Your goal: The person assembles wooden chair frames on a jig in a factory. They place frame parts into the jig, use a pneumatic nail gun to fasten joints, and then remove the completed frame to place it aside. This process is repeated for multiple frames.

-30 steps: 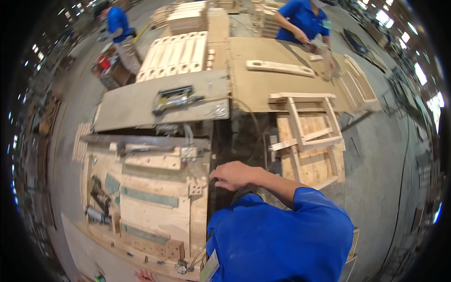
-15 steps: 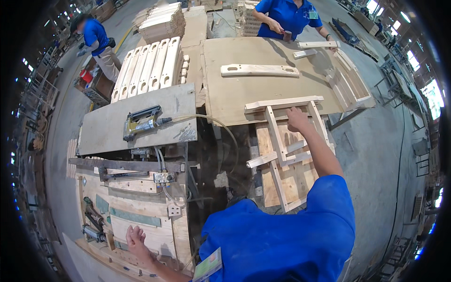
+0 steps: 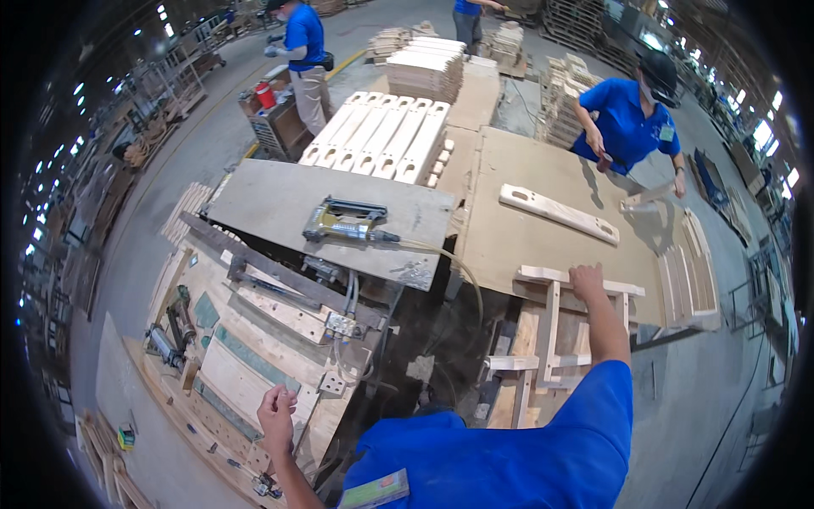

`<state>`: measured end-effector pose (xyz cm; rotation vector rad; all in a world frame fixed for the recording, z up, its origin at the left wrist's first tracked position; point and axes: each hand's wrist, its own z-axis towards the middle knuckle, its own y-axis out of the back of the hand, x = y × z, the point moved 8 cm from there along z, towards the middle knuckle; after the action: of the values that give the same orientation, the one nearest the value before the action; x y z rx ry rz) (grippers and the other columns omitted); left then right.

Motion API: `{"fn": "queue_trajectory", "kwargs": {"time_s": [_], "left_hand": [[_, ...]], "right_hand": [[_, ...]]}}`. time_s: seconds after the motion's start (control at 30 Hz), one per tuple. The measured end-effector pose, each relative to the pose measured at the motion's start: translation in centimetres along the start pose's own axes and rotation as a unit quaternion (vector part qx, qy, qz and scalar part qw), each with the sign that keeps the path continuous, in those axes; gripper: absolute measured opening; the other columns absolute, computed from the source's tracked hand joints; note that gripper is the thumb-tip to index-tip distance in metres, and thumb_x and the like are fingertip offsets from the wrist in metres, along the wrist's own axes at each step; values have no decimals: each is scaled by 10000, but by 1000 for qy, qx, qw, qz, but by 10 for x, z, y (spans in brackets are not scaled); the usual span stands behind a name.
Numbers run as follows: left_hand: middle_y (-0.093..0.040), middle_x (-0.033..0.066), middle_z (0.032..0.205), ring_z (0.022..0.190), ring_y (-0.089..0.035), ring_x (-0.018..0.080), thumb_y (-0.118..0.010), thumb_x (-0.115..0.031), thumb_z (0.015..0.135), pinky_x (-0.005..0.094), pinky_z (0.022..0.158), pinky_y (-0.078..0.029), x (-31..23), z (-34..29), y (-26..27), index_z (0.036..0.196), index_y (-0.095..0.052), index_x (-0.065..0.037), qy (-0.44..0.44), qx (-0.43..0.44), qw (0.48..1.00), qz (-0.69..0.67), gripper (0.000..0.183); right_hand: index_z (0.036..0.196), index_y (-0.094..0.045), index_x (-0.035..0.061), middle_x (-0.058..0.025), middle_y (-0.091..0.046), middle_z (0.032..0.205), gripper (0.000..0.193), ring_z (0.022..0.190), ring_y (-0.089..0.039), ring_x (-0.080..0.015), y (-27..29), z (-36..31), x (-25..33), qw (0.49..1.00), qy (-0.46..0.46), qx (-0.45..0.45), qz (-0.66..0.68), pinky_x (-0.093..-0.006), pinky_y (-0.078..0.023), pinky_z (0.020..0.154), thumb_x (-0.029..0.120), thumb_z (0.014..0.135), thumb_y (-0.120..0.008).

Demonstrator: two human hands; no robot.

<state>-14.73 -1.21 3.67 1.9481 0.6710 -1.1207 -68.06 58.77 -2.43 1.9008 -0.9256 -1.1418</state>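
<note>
Touching wood frame (image 3: 551, 331) w/ R hand (image 3: 587, 281) at far rail (image 3: 543, 274)

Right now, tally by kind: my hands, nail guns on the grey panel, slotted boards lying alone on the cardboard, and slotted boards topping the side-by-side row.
Left hand and right hand: 2
Pneumatic nail gun: 1
Lone slotted board: 1
Slotted boards in row: 6
Total: 10

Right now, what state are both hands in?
Left hand: partly open, loosely curled, looks empty.
Right hand: on the wooden frame; can't tell if gripping.
</note>
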Motion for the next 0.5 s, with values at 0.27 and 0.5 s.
{"fn": "queue_trajectory", "kwargs": {"time_s": [0.27,0.5], "left_hand": [[-784,124,1055,929,-728,154,-643,-210,1087,289,804,-580,19,4,44,1311,-689,36,-23,-38,998,-46,335],[-788,109,1067,985,-733,146,-700,-166,1054,287,863,-576,-70,9,31,1270,-718,45,-152,25,981,-118,302]], "right_hand": [[1095,-665,142,-97,-710,1011,279,1016,-723,-295,132,-75,-11,992,15,-126,19,-552,-419,1001,192,834,-750],[1094,-601,54,-172,-648,1027,350,963,-667,-391,334,-194,59,915,64,-394,57,-489,-468,900,109,769,-722]]}}
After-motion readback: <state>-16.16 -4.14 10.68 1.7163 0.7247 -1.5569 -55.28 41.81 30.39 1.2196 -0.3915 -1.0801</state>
